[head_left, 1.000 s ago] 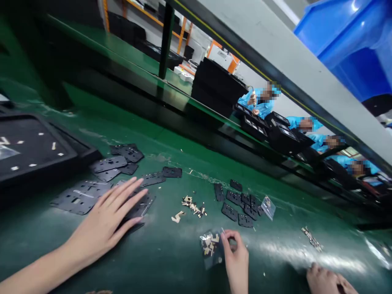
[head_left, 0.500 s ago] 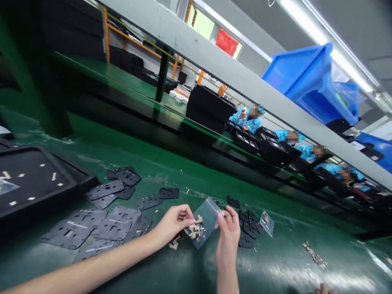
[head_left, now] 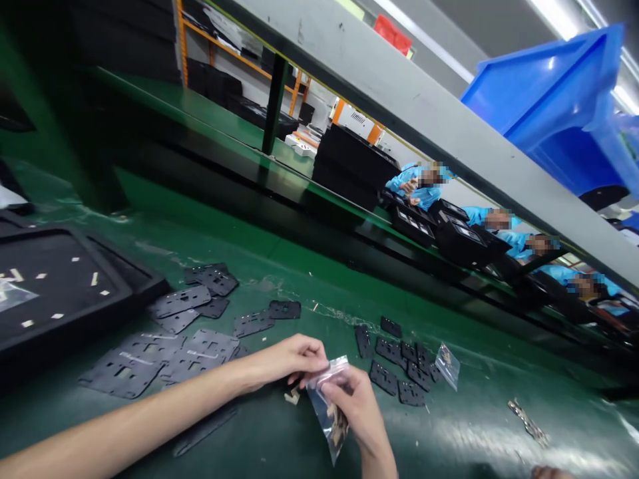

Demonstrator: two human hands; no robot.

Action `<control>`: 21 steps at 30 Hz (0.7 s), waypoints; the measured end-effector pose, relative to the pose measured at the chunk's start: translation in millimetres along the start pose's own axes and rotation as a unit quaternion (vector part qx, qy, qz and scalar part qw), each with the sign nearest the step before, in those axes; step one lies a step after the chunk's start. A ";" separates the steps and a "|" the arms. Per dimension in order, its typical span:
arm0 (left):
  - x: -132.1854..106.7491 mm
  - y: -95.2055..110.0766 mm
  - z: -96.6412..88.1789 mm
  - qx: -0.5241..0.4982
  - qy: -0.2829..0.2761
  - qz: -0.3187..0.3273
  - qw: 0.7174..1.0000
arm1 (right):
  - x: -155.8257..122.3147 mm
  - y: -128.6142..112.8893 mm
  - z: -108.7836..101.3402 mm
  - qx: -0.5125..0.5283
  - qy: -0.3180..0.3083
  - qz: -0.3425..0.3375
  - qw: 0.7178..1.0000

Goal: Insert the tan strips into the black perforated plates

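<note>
A clear zip bag [head_left: 322,407] with small beige pieces in its lower part hangs tilted between my hands. My right hand [head_left: 360,404] grips its upper part, the thumb across the front. My left hand [head_left: 303,357] has its fingers closed at the top left edge of the bag. Below the left fingers lie a few loose beige pieces [head_left: 293,395] on the green table [head_left: 279,442]. Black plates with cut-outs [head_left: 200,352] are piled to the left, partly under my left forearm. Smaller black plates [head_left: 383,376] lie to the right of my right hand.
A second small bag [head_left: 448,364] lies farther right, near a strip of metallic pieces [head_left: 528,423]. On the left stands a black tray [head_left: 74,293] with scattered pale bits. Another person's hand [head_left: 549,473] shows at the lower right edge. Workers in blue sit beyond the shelf beam.
The bag, earlier held flat and spread between both hands, now hangs upright with its pieces settled low. My right hand has closed around its upper part. The view has shifted slightly.
</note>
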State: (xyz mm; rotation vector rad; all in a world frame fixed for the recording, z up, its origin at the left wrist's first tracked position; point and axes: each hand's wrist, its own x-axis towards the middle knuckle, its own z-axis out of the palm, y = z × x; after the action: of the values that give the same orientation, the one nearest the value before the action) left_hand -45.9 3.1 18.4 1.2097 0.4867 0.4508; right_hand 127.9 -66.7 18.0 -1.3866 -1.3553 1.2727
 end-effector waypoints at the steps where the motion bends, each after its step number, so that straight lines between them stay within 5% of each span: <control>1: 0.1 0.2 -1.6 0.015 -0.008 -0.002 1.000 | -0.6 -1.0 -0.4 -0.009 -0.017 0.004 1.000; 7: -2.6 1.9 -6.1 0.081 -0.012 0.001 0.997 | -0.5 -3.3 -3.9 -0.045 -0.046 0.025 0.998; 13: -3.2 -5.7 -0.4 0.008 -0.056 -0.050 0.997 | -1.1 -3.5 -7.6 -0.084 -0.068 0.024 0.994; 18: -6.0 -5.3 9.0 -0.059 -0.022 -0.040 0.997 | -2.0 -9.9 -9.1 -0.188 0.137 -0.084 0.969; 21: -7.8 -2.7 17.1 -0.065 -0.022 -0.011 0.998 | -6.5 -14.2 -3.1 -0.182 0.135 -0.103 0.968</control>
State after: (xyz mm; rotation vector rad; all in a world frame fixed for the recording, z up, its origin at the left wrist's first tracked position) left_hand -42.2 -15.2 21.5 1.0868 0.4265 0.4308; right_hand 128.8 -71.3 33.3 -1.5505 -1.5432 0.6907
